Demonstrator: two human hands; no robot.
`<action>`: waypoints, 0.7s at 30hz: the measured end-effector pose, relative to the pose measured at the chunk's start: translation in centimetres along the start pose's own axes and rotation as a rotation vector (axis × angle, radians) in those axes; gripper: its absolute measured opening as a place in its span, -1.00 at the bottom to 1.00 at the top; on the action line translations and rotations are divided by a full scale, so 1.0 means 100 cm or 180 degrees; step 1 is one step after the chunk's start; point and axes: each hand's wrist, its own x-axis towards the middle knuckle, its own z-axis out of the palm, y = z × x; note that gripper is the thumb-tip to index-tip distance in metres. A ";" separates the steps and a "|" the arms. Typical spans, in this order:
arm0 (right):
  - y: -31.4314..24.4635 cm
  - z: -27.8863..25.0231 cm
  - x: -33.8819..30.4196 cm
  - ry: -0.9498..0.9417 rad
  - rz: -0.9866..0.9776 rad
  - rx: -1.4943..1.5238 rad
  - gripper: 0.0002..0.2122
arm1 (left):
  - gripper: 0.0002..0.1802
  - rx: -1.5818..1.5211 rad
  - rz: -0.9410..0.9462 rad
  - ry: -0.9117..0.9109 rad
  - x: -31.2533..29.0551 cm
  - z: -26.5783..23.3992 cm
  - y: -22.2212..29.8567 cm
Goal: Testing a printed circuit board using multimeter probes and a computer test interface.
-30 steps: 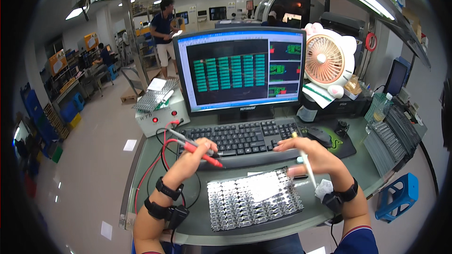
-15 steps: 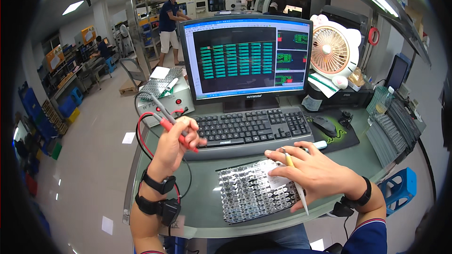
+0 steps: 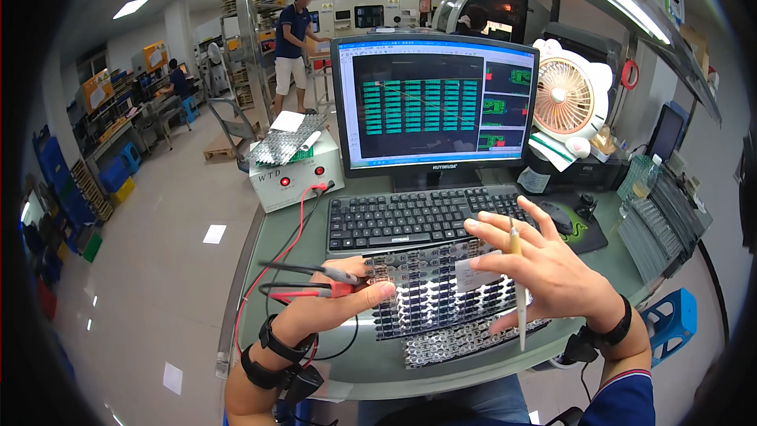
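My left hand (image 3: 327, 309) pinches the left edge of a dark-and-silver patterned circuit board panel (image 3: 430, 296), thumb on top. In the same hand sits a pair of wired test tweezers (image 3: 337, 290), one arm red and one grey. The panel is tilted, raised at its far side, above a second silver panel (image 3: 449, 349) on the desk. A white paper label (image 3: 475, 274) lies on the upper panel. Over its right part is my right hand (image 3: 556, 272), fingers spread, with a yellow-and-white pen-like tool (image 3: 520, 300) held in it; whether its fingers touch the panel is unclear.
Behind the panels stand a keyboard (image 3: 418, 217) and a monitor (image 3: 434, 162). A white box (image 3: 296, 189) with red buttons, joined to the tweezers' leads, is at left. A mouse (image 3: 556, 217), fan (image 3: 564, 95) and grey stack (image 3: 662, 233) stand right. A person (image 3: 292, 39) stands far behind.
My left hand has come right and down from above the desk, taking hold of the panel's left edge. The upper panel has lifted, showing another beneath. My right hand stays over it, fingers spread wider.
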 end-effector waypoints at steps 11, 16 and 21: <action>-0.039 0.033 0.032 0.1593 -0.0077 0.1892 -0.74 | -0.74 0.0338 0.0718 0.0161 0.002 -0.002 -0.004; -0.038 0.041 0.049 0.1765 0.0056 0.1791 -0.76 | -0.69 0.0594 0.0765 0.0282 -0.004 -0.002 -0.011; -0.043 0.048 0.054 0.1813 0.0184 0.1534 -0.80 | -0.59 0.0682 0.0733 0.0229 -0.002 -0.003 -0.018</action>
